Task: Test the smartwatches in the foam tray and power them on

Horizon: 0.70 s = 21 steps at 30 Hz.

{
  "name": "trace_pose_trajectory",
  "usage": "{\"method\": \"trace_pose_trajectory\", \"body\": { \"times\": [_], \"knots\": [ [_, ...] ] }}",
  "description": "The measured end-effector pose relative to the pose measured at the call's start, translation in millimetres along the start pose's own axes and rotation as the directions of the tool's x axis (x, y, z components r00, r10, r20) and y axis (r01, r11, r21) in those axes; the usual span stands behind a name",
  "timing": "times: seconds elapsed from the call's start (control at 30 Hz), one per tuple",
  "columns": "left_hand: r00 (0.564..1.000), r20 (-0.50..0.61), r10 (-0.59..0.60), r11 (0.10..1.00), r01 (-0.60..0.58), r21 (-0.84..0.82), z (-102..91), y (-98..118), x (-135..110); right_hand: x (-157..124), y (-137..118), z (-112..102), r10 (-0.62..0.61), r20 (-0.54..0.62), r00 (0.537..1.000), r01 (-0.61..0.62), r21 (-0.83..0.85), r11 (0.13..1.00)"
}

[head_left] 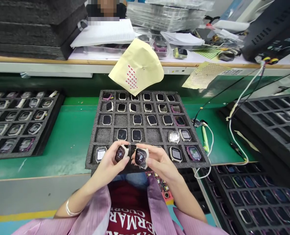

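Over the front row of a dark grey foam tray [103, 134], each of my hands grips a smartwatch. My left hand [110, 163] is closed around a pale-cased smartwatch [120, 154] with a lit graphic on its dark screen. In my right hand [161, 160] is a similar smartwatch [141, 157], held by its edges, screen facing up. The two watches are close together but apart. Around them, several watch heads sit in the tray's compartments, including a purple-cased watch [193, 153] at the front right corner. My hands hide part of the front row.
More foam trays of watches stand at the left [40, 138] and right [248, 120]. A white cable [230, 127] hangs down the right side near a green pen-like tool [205, 138]. Yellow paper [140, 65] droops from the shelf over the tray's back. A person sits beyond the shelf.
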<state>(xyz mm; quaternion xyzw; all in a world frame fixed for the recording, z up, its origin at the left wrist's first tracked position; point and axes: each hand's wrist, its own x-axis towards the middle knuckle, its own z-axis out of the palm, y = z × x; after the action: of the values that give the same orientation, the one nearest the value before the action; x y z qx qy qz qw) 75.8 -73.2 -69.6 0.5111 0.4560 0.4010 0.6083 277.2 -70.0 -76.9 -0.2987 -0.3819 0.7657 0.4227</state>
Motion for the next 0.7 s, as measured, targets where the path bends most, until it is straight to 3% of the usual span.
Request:
{"method": "trace_pose_trajectory", "body": {
  "times": [0.17, 0.4, 0.7],
  "knots": [
    [0.999, 0.045, -0.012, 1.000, 0.013, -0.012, -1.6, 3, -1, 1, -3, 3, -0.008, -0.034, 0.999, 0.008, -0.022, 1.000],
    [0.988, -0.149, -0.039, 0.997, 0.029, -0.068, 2.6, 2, -12, -2, -4, 6, 0.007, -0.015, 1.000, -0.007, 0.009, 1.000],
    [0.987, -0.133, -0.089, 0.992, 0.076, -0.105, 7.7, 1, -12, -6, -3, 4, -0.031, -0.003, 1.000, 0.031, 0.003, 1.000]
  ]
}}
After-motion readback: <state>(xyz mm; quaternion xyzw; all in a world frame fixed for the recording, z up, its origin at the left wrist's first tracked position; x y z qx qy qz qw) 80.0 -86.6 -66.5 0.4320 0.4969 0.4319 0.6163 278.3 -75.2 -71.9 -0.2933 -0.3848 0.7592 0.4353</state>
